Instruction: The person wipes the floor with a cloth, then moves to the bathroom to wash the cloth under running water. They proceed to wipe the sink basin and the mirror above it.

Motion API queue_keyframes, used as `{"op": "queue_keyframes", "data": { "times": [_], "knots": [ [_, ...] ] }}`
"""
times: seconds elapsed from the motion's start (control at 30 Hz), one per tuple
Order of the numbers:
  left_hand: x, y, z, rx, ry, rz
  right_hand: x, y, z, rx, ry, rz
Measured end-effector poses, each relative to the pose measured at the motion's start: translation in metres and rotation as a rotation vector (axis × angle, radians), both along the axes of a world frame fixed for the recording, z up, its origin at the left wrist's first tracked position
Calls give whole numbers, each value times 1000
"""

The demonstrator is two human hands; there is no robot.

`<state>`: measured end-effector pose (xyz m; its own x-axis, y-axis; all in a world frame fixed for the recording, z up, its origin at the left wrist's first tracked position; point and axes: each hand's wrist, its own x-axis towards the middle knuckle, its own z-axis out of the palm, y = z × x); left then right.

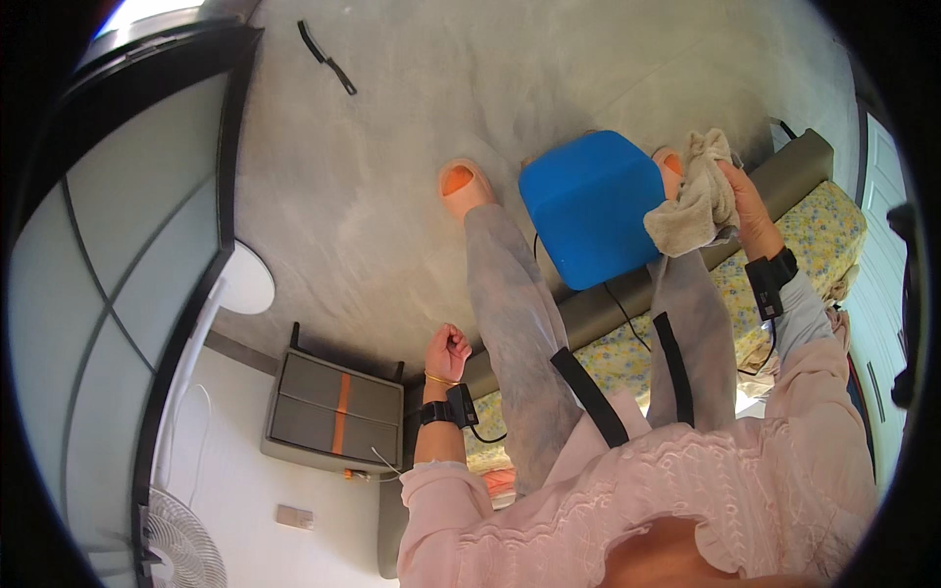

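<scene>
- Head view: right hand grasps beige towel at its nine o'clock, long axis one-to-seven.
- Left hand: farther, loosely clenched, seemingly empty.
- Blue rounded-square object: towel's nine o'clock.

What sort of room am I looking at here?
Most likely a bedroom in a home: there's a bed with a flowery sheet, a grey nightstand and a fan.

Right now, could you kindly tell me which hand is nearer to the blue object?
Right. The right hand, gripping a beige cloth, is just right of the blue object; the left hand, curled, is farther off, to its lower left in the picture.
</scene>
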<state>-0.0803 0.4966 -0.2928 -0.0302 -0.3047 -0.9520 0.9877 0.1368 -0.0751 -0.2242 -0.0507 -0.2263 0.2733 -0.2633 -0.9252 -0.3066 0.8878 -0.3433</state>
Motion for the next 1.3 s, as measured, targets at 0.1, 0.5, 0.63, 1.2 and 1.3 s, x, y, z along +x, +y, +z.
{"op": "queue_keyframes", "data": {
  "times": [0.1,0.5,0.63,1.2,1.3],
  "knots": [
    [-43,17,7,6,64,51,-22,12,-15,64,-1,45],
    [-92,43,87,119,-42,56,-55,64,-15,98,-29,320],
    [-64,77,156,171,-92,53,-47,54,11,82,-62,250],
    [193,177,366,283,-492,-35,-84,58,189,-177,-39,-22],
    [259,155,372,239,-566,-109,-150,97,219,-44,-16,-294]
  ]
}}
